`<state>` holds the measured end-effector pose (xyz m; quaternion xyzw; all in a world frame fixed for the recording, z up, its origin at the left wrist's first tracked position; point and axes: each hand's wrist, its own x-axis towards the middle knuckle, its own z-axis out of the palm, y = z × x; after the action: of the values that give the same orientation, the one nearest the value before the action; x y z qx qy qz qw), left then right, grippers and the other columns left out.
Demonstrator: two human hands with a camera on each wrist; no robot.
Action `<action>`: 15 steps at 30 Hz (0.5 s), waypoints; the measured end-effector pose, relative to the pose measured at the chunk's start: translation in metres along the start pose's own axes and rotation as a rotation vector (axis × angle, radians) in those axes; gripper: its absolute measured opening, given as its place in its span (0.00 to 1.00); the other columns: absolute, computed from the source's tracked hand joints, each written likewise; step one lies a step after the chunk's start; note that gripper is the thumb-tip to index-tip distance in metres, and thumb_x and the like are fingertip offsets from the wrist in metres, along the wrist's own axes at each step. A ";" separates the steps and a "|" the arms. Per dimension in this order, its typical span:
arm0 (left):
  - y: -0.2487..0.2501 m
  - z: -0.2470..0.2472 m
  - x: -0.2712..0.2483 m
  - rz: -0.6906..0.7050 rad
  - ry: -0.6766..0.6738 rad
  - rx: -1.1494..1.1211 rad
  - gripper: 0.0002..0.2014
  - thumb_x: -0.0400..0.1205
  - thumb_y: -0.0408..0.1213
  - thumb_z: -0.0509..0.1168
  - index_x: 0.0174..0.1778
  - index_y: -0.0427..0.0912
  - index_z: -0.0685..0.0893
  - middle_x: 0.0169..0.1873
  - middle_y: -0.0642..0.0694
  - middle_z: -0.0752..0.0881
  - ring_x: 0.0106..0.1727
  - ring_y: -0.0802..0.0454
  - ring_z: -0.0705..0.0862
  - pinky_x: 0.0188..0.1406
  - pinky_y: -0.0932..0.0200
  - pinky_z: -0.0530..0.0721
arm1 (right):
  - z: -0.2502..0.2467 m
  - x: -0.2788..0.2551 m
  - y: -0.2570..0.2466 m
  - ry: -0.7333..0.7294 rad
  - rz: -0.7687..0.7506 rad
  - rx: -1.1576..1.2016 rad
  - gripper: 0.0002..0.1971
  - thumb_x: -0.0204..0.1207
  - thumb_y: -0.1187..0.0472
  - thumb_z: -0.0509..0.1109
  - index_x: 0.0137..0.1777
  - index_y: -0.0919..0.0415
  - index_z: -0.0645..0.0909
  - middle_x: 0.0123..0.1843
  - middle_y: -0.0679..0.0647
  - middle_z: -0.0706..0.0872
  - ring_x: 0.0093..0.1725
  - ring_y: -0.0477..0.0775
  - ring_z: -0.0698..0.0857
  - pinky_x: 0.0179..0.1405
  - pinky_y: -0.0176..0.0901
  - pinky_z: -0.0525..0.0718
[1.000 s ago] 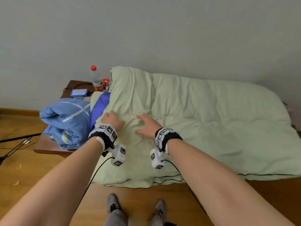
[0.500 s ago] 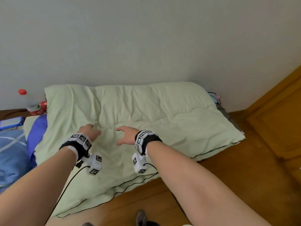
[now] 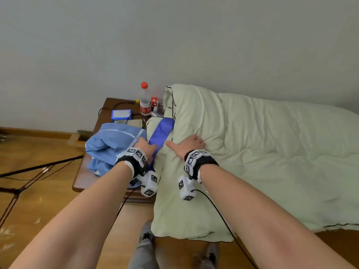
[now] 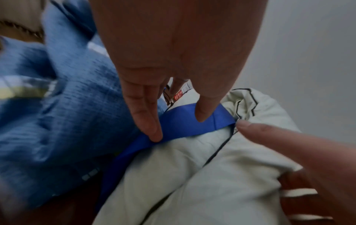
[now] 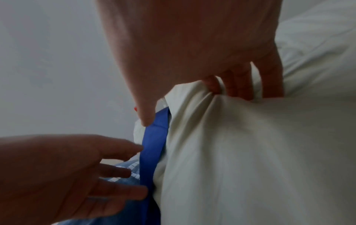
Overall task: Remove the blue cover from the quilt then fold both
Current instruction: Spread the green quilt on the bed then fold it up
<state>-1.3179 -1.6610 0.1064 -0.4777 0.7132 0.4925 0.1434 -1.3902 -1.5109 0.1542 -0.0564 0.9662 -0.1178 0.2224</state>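
Right hand (image 3: 189, 145): laid on the pale green quilt (image 3: 252, 152) near its folded edge; the three outer fingers (image 5: 238, 86) curl into the cloth and bunch a fold of it, forefinger straight and pointing toward the bright blue strip (image 3: 160, 134); grasping the quilt.

Left hand (image 3: 144, 147): just beside the right one, on its thumb side; fingers (image 4: 144, 109) straight and slack, tips resting on the bright blue strip; released, gripping nothing.

Pale green quilt: spread wide under and beyond the right hand, dark piping along its hem; a doubled layer lies beneath both wrists.

Bright blue strip: a narrow band showing between the two hands, tucked between quilt layers; whether it belongs to the cover I cannot tell.

Blue cover (image 3: 114, 146): crumpled heap with pale stripes, on the outer side of the left hand, touching that wrist's far edge; lying on a brown bedside table (image 3: 81, 179).

Beyond the fingertips, on the table: a clear bottle with a red cap (image 3: 144, 100); a small red box (image 3: 154, 102); a blue box (image 3: 121, 114) with a black cable.

Outside the left arm: dark tripod legs (image 3: 29, 171) on the wooden floor.
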 end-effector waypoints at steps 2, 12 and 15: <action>0.011 -0.001 0.013 -0.003 -0.044 -0.083 0.41 0.77 0.48 0.71 0.79 0.38 0.57 0.60 0.35 0.80 0.42 0.33 0.90 0.23 0.51 0.86 | 0.009 0.012 -0.010 0.042 0.107 -0.021 0.60 0.55 0.22 0.73 0.76 0.68 0.62 0.71 0.64 0.76 0.70 0.65 0.77 0.64 0.57 0.74; 0.125 -0.003 0.058 0.212 -0.133 0.160 0.29 0.83 0.53 0.66 0.69 0.33 0.73 0.54 0.31 0.82 0.46 0.47 0.90 0.40 0.58 0.87 | -0.062 0.042 0.001 0.087 -0.022 0.121 0.19 0.77 0.67 0.61 0.68 0.59 0.75 0.57 0.59 0.86 0.57 0.63 0.85 0.51 0.43 0.78; 0.165 -0.015 0.058 0.384 -0.043 0.372 0.39 0.79 0.64 0.63 0.75 0.36 0.68 0.70 0.32 0.76 0.68 0.34 0.77 0.65 0.48 0.77 | -0.127 0.036 0.001 0.097 -0.086 0.274 0.21 0.75 0.70 0.61 0.67 0.57 0.78 0.60 0.54 0.85 0.58 0.57 0.82 0.53 0.38 0.74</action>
<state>-1.4784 -1.6952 0.1676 -0.2884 0.8658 0.3812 0.1479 -1.4790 -1.4895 0.2498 -0.0612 0.9474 -0.2604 0.1759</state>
